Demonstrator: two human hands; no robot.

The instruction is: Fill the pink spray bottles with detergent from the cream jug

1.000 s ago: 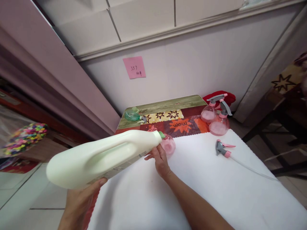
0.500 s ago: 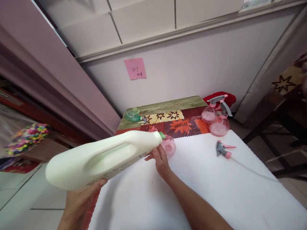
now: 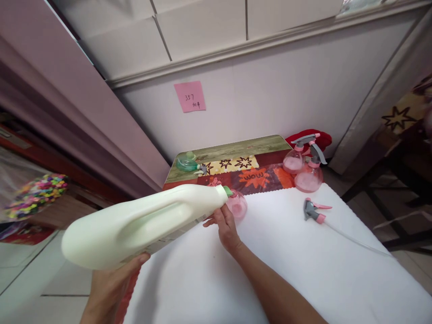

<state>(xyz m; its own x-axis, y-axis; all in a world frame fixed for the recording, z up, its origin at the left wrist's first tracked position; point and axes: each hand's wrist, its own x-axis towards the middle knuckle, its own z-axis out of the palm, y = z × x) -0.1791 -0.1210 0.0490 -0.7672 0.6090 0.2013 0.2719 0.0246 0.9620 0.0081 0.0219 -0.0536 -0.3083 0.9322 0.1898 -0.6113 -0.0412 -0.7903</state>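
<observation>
A large white detergent bottle (image 3: 135, 225) lies tilted across the middle of the view, its green spout (image 3: 228, 191) toward the right. From beneath its wide lower end, my left hand (image 3: 116, 279) grips it, with the fingers mostly hidden. My right hand (image 3: 227, 227) is closed at the bottle's neck from below. Just under the spout stands a pink see-through spray bottle body (image 3: 239, 207), partly covered by the spout and my right hand. Whether liquid is flowing cannot be made out. A grey and pink spray head (image 3: 313, 211) with a long tube lies on the white table cover (image 3: 286, 252).
Two pink spray bottles (image 3: 308, 177) with grey heads stand at the back right. A green spray bottle (image 3: 186, 163) lies at the back left on a patterned cloth (image 3: 256, 177). Behind the table is a white wall (image 3: 253, 99) with a pink note (image 3: 190, 96).
The detergent bottle's wide end has shifted very slightly left along with my left hand. My right hand and the pink bottle stay almost where they were.
</observation>
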